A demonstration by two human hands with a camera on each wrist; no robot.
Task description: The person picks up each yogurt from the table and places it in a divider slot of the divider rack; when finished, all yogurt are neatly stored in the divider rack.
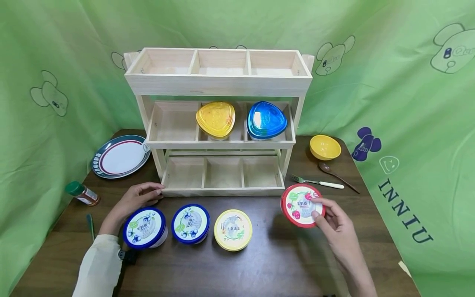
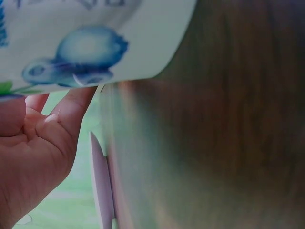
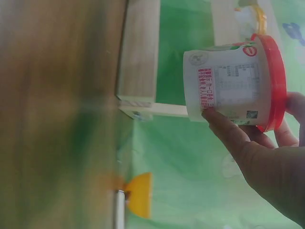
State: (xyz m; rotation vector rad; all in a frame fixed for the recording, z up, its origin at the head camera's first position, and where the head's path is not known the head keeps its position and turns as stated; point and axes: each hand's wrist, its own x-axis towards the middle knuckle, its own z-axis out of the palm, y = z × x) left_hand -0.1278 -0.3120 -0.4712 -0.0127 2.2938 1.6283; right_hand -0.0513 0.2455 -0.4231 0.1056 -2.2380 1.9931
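head view overhead (wide), wrist views close

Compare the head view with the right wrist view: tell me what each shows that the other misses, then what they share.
Only the head view shows the left hand resting open by the rack's bottom tray, the blue-lidded cups, the yellow-lidded cup, the plate, the triangular containers and the fork.

Only the right wrist view shows the printed label on the cup's side and that the cup is off the table.

Both show the right hand gripping the red-lidded cup, the wooden rack and the yellow bowl.
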